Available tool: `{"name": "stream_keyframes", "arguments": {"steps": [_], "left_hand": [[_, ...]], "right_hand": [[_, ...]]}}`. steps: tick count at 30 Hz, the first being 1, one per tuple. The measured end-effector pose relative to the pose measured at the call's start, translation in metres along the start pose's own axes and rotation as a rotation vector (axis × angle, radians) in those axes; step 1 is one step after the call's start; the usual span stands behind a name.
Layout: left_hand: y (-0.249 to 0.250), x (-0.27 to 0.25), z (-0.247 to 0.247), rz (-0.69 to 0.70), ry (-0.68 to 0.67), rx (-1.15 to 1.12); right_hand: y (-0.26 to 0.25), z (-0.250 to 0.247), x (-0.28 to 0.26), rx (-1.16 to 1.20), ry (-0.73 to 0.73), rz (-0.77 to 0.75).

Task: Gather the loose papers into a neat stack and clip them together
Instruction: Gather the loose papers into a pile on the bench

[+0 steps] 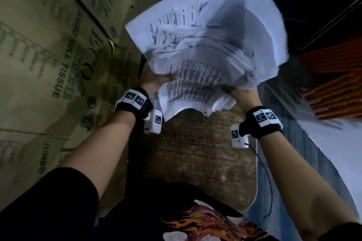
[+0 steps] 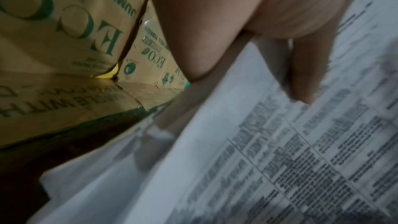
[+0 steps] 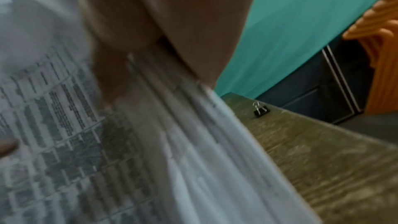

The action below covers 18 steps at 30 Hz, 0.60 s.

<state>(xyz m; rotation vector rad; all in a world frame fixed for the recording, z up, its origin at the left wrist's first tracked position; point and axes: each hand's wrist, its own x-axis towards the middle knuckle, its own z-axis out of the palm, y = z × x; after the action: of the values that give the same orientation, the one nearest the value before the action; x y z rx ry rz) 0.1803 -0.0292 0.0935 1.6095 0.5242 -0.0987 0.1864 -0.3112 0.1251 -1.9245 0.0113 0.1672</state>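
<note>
A loose bundle of white printed papers (image 1: pixel 207 45) is held up above the wooden table (image 1: pixel 197 150), its sheets fanned and uneven. My left hand (image 1: pixel 156 82) grips the bundle's lower left edge, thumb on the top sheet. My right hand (image 1: pixel 242 94) pinches the lower right edge. In the left wrist view my left hand (image 2: pixel 247 43) clamps the papers (image 2: pixel 280 159) with the thumb over the printed table. In the right wrist view my right hand (image 3: pixel 172 31) holds the sheet edges (image 3: pixel 193 142). A black binder clip (image 3: pixel 261 109) lies on the table's far corner.
Stacked cardboard boxes (image 1: pixel 49 55) printed "Jumbo Roll Tissue" stand close on the left. Orange stacked chairs (image 1: pixel 337 84) are at the right. A green wall (image 3: pixel 301 31) lies beyond the table. The person's dark printed shirt (image 1: pixel 195 225) fills the bottom.
</note>
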Motion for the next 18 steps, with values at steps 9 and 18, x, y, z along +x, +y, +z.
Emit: {"name": "stream_keyframes", "arguments": {"steps": [9,18], "left_hand": [[-0.006,-0.008,-0.026,-0.147,-0.082,0.075],[-0.003,0.006,-0.02,-0.028,-0.199,0.112]], "right_hand": [[0.007,-0.027,-0.011,-0.053,-0.008,0.037],[0.019,-0.025,0.003,-0.009,-0.081,0.089]]}}
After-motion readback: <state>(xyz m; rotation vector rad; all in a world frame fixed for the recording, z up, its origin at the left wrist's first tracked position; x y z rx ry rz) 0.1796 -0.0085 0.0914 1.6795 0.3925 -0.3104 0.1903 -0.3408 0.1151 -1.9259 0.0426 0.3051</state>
